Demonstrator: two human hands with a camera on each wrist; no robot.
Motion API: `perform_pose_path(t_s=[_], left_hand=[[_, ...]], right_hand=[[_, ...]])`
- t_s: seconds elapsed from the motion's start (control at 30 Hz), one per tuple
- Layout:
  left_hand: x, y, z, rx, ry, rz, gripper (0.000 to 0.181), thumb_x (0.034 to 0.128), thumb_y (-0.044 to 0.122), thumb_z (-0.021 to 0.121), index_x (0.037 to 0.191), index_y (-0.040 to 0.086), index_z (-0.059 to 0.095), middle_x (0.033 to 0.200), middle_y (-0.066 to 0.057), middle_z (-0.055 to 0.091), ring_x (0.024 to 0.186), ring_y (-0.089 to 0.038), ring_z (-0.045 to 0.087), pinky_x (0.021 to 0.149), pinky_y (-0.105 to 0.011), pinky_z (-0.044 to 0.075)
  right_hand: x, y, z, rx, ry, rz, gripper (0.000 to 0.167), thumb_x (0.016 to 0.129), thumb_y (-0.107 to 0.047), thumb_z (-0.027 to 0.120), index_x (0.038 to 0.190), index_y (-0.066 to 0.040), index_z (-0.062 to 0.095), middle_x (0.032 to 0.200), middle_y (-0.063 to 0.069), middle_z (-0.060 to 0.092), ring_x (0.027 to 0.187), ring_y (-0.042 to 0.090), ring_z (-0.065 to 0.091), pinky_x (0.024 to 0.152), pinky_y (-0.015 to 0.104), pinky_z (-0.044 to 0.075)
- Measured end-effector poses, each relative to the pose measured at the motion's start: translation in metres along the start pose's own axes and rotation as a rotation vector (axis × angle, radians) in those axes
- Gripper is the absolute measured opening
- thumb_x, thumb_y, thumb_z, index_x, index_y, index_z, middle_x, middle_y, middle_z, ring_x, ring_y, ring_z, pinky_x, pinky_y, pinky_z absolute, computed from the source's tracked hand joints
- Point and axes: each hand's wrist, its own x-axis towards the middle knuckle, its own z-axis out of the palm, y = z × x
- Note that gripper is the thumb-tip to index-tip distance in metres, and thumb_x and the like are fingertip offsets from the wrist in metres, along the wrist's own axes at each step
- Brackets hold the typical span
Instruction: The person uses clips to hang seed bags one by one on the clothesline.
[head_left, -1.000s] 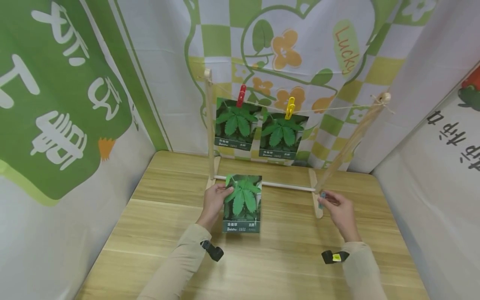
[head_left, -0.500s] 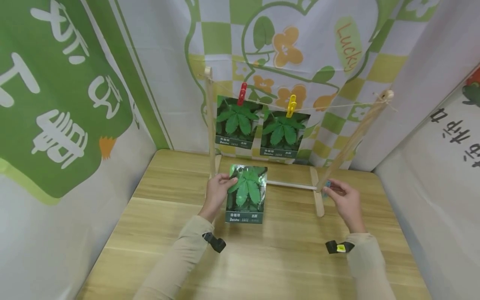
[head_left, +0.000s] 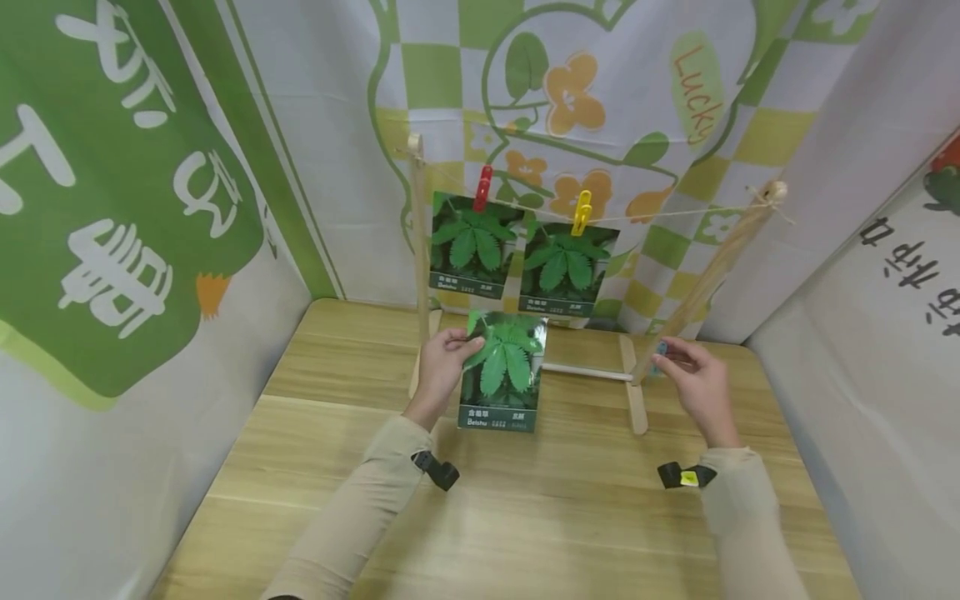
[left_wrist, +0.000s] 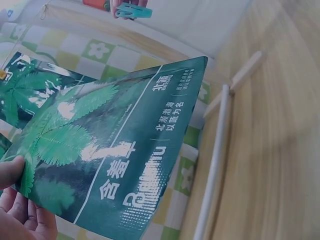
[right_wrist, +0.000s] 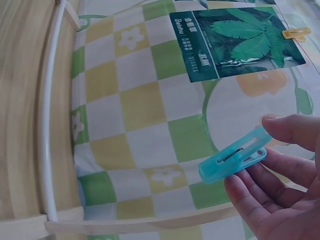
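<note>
My left hand (head_left: 438,372) pinches the left edge of a green seed packet (head_left: 501,375) printed with a fern-like leaf, holding it upright above the table. In the left wrist view the thumb lies on the front of the packet and the fingers are behind it. Near the right post, my right hand (head_left: 699,390) holds a light blue clothespin (right_wrist: 232,157) between thumb and fingers. Two similar packets hang from a string: the left packet (head_left: 476,250) under a red clothespin (head_left: 483,188), the right packet (head_left: 570,271) under a yellow clothespin (head_left: 582,213).
The string (head_left: 675,214) runs between a left wooden post (head_left: 421,250) and a leaning right post (head_left: 708,279). A white rod (head_left: 588,371) joins their feet low on the wooden table (head_left: 570,517). Behind hangs a patterned curtain (head_left: 435,75).
My left hand has lifted the seed packet up and slightly right, toward the hanging packets. The right hand has risen a little with the blue clothespin. The hanging packets stay in place.
</note>
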Motion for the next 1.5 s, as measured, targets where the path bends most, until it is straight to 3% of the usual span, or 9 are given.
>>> perform_pose_path(t_s=[0.27, 0.43, 0.77, 1.03, 1.33, 1.5], left_hand=[[0.006, 0.015, 0.004, -0.03, 0.011, 0.037, 0.028, 0.0864, 0.018, 0.074, 0.105, 0.001, 0.062, 0.097, -0.01, 0.069, 0.084, -0.013, 0.062, 0.074, -0.025, 0.05], [0.007, 0.025, 0.007, -0.021, 0.007, 0.045, 0.03, 0.0865, 0.021, 0.074, 0.107, 0.002, 0.063, 0.101, -0.01, 0.069, 0.085, -0.014, 0.061, 0.067, -0.022, 0.048], [0.007, 0.04, 0.015, -0.039, -0.004, 0.087, 0.035, 0.0875, 0.019, 0.073, 0.114, -0.002, 0.062, 0.112, -0.018, 0.068, 0.1, -0.023, 0.063, 0.085, -0.029, 0.052], [0.011, 0.05, 0.02, -0.051, -0.01, 0.125, 0.032, 0.0869, 0.019, 0.074, 0.109, 0.0, 0.063, 0.105, -0.016, 0.069, 0.093, -0.018, 0.063, 0.079, -0.025, 0.051], [0.013, 0.061, 0.024, -0.087, -0.056, 0.15, 0.035, 0.0882, 0.02, 0.073, 0.114, 0.0, 0.06, 0.108, -0.015, 0.068, 0.098, -0.019, 0.062, 0.087, -0.029, 0.052], [0.016, 0.066, 0.033, -0.121, -0.075, 0.149, 0.034, 0.0883, 0.02, 0.073, 0.114, 0.0, 0.061, 0.105, -0.012, 0.067, 0.094, -0.015, 0.061, 0.079, -0.023, 0.051]], right_hand=[[0.012, -0.008, -0.006, 0.015, 0.015, -0.104, 0.039, 0.091, -0.014, 0.069, 0.123, 0.007, 0.062, 0.098, -0.015, 0.058, 0.088, -0.013, 0.057, 0.078, 0.003, 0.049], [0.018, -0.015, -0.009, 0.032, 0.033, -0.132, 0.037, 0.09, -0.011, 0.07, 0.12, 0.008, 0.063, 0.094, -0.02, 0.06, 0.085, -0.012, 0.059, 0.077, 0.004, 0.049], [0.029, -0.028, -0.018, 0.035, 0.075, -0.163, 0.035, 0.089, -0.008, 0.07, 0.119, 0.008, 0.063, 0.093, -0.022, 0.061, 0.084, -0.012, 0.06, 0.076, 0.004, 0.05], [0.041, -0.053, -0.025, 0.066, 0.1, -0.272, 0.033, 0.089, -0.003, 0.069, 0.118, 0.011, 0.062, 0.095, -0.02, 0.061, 0.089, -0.009, 0.061, 0.08, 0.003, 0.049], [0.053, -0.073, -0.028, 0.11, 0.106, -0.359, 0.031, 0.088, -0.001, 0.069, 0.116, 0.011, 0.064, 0.097, -0.018, 0.063, 0.091, -0.006, 0.063, 0.083, 0.007, 0.051], [0.059, -0.083, -0.034, 0.146, 0.11, -0.393, 0.031, 0.087, 0.003, 0.069, 0.116, 0.013, 0.063, 0.099, -0.017, 0.064, 0.091, -0.004, 0.064, 0.083, 0.008, 0.052]])
